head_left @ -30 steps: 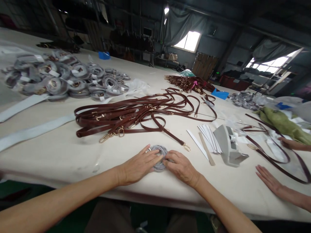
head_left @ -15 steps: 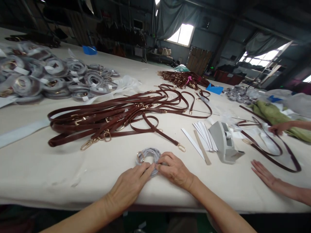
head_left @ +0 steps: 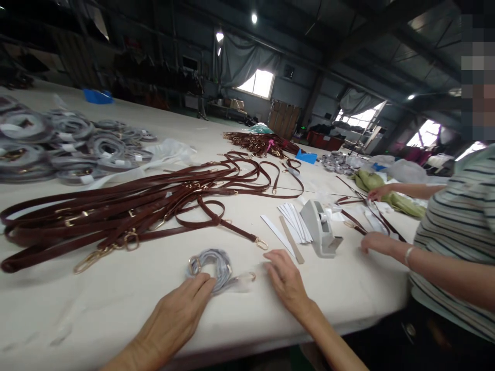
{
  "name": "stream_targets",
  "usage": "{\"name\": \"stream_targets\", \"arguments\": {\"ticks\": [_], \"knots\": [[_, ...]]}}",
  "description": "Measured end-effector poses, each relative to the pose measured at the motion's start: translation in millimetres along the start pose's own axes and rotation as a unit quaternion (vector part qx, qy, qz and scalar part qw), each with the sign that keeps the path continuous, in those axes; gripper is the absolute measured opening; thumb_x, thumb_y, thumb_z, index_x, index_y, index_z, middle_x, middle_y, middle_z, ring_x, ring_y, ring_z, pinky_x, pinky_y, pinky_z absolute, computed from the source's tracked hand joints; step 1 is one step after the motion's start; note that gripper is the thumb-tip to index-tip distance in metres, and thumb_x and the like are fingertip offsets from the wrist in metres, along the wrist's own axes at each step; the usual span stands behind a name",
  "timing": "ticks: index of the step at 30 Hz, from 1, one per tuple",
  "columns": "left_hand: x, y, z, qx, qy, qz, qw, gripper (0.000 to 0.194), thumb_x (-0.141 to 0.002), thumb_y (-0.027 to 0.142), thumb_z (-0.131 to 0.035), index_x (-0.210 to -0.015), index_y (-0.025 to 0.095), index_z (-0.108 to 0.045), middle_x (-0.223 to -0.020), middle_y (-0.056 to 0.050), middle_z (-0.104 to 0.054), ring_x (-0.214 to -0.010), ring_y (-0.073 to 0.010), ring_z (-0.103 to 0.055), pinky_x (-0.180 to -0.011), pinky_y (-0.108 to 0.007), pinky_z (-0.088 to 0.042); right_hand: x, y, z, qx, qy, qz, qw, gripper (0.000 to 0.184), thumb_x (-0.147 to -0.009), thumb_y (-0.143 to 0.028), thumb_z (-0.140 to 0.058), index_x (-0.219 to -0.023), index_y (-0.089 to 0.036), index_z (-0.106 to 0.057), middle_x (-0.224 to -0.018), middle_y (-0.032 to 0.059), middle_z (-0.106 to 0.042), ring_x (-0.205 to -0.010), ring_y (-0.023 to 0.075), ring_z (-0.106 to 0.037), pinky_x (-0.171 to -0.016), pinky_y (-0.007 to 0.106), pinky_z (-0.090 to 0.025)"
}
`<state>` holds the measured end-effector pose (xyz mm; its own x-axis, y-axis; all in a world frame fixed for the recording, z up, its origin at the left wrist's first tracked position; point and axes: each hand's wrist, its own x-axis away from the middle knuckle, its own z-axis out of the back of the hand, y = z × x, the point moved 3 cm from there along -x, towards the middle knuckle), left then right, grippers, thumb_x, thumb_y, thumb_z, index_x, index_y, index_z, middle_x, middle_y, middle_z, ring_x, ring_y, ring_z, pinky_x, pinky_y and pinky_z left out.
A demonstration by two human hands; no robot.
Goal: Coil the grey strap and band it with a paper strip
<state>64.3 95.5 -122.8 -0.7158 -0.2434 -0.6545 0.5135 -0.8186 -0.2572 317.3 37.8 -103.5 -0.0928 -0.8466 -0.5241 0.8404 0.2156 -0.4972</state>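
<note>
A coiled strap [head_left: 220,263] in greyish clear wrapping lies flat near the table's front edge, a gold ring on its left side. Its loose end, with a small gold clasp [head_left: 252,276], sticks out to the right. My left hand [head_left: 180,309] grips the coil's near edge, thumb and fingers together. To the right, my right hand [head_left: 284,281] is off the strap, fingers slightly spread and nothing in them. Beyond the coil lies a tangle of brown leather straps [head_left: 154,198] with gold buckles and clips.
A grey tape dispenser [head_left: 319,226] stands right of my right hand, beside white paper strips [head_left: 296,221]. Many wrapped coils [head_left: 69,144] are heaped at left. A co-worker in a striped shirt [head_left: 460,237] handles a brown strap at right. More straps [head_left: 263,143] lie farther back.
My right hand has let go of the coil and moved right. The coil's end with the clasp now sticks out. The view has turned right, bringing the co-worker's body into sight.
</note>
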Motion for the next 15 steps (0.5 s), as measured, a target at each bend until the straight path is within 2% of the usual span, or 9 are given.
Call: {"name": "stream_targets", "arguments": {"ticks": [3, 5, 7, 11, 15], "knots": [[1.5, -0.6, -3.2, 0.0, 0.013, 0.004, 1.0, 0.038, -0.093, 0.003, -0.028, -0.114, 0.014, -0.057, -0.103, -0.007, -0.065, -0.091, -0.0203, -0.063, -0.08, -0.031, -0.052, -15.2, 31.3, 14.7, 0.102, 0.003, -0.118, 0.988, 0.029, -0.099, -0.029, -0.037, -0.113, -0.02, -0.062, -0.109, 0.0099, -0.063, -0.102, 0.0197, -0.06, -0.091, 0.036, -0.052], [3.0, -1.1, -5.3, 0.001, 0.026, 0.007, 1.0, 0.038, -0.093, 0.004, -0.028, -0.113, 0.014, -0.057, -0.104, -0.007, -0.065, -0.092, -0.0194, -0.063, -0.081, -0.03, -0.052, -29.2, 45.9, 19.0, 0.143, -0.008, -0.153, 0.978, 0.028, -0.096, -0.029, -0.041, -0.109, -0.016, -0.062, -0.106, 0.0139, -0.062, -0.1, 0.0246, -0.058, -0.086, 0.04, -0.05], [4.8, -1.4, -8.1, 0.0, 0.03, 0.007, 1.0, 0.038, -0.093, 0.004, -0.028, -0.114, 0.015, -0.058, -0.105, -0.007, -0.065, -0.094, -0.0193, -0.064, -0.083, -0.031, -0.053, -42.0, 55.4, 20.4, 0.176, -0.022, -0.182, 0.967, 0.023, -0.092, -0.028, -0.049, -0.101, -0.013, -0.063, -0.101, 0.0163, -0.062, -0.096, 0.027, -0.058, -0.079, 0.039, -0.047], [9.8, -1.0, -16.1, -0.01, 0.021, 0.006, 1.0, 0.035, -0.094, 0.009, -0.032, -0.117, 0.014, -0.058, -0.109, -0.008, -0.066, -0.097, -0.0217, -0.065, -0.083, -0.036, -0.057, -58.0, 61.9, 21.9, 0.189, -0.07, -0.213, 0.956, 0.012, -0.083, -0.024, -0.055, -0.081, -0.014, -0.062, -0.085, 0.0108, -0.063, -0.076, 0.0202, -0.057, -0.066, 0.032, -0.038], [16.3, 0.1, -26.4, -0.036, 0.032, -0.015, 0.999, 0.033, -0.093, 0.01, -0.035, -0.116, 0.013, -0.06, -0.109, -0.008, -0.069, -0.098, -0.0234, -0.067, -0.082, -0.037, -0.06, -60.0, 60.4, 28.0, 0.173, -0.115, -0.215, 0.954, 0.003, -0.076, -0.018, -0.059, -0.077, -0.016, -0.061, -0.078, 0.0044, -0.065, -0.068, 0.0155, -0.056, -0.059, 0.028, -0.032]]}}
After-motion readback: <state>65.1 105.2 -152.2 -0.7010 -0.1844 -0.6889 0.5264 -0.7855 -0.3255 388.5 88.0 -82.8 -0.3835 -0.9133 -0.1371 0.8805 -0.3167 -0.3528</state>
